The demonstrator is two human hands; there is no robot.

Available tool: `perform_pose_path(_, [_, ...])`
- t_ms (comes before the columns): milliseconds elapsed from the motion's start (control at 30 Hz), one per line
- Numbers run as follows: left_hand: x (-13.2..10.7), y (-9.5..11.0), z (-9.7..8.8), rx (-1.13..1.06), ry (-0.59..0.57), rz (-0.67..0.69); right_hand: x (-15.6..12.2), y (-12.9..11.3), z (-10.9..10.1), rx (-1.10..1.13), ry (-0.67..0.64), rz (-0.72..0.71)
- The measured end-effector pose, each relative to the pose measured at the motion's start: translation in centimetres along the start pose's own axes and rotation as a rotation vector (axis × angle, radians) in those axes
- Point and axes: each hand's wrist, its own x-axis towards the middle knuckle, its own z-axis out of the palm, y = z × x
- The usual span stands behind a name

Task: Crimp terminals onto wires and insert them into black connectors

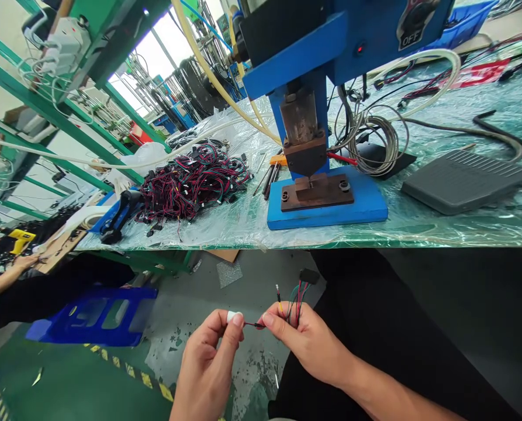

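Pinching a small white plug point(231, 316) in the left hand point(208, 354) and thin wires point(299, 299) in the right hand point(308, 342), the person holds them below the table point(225, 237) edge. Far right, a blue bin point(471, 28) has dark things inside, too small to tell.

Bench point(418, 242): green top under clear plastic sheeting point(243, 223). Blue press point(296, 55) stands on it, its base point(326, 218) near the front edge, dark metal plate point(317, 197) fixed on top. Switch label point(412, 38) reads OFF; small red light point(359, 49) lit nearby. Right of press: coiled grey cable point(391, 149), then grey foot pedal point(466, 178), lying on the bench. Back right: blue bin point(471, 28). Upper left: green frame point(6, 80), white power strip point(70, 44). Far left: yellow heat gun point(20, 238). Lower left: blue plastic seat point(50, 332); yellow-and-black striped tape point(130, 370) on floor.
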Motion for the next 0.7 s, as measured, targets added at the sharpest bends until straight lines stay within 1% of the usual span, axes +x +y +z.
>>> perform_pose_path(133, [-0.13,-0.16,-0.02,-0.001,-0.003,-0.008,0.13,0.28,0.01,-0.009,-0.029,0.017])
perform_pose_path(267, [-0.14,-0.2,-0.19,0.017,-0.02,0.032,0.28,0.28,-0.01,0.034,-0.041,0.007])
perform_pose_path(500, [0.22,-0.5,-0.79,0.025,0.009,0.072,0.3,0.32,-0.21,0.036,-0.033,-0.004])
perform_pose_path(700, [0.1,-0.74,-0.88,0.01,-0.046,0.062,0.39,0.34,-0.29,0.044,-0.034,-0.012])
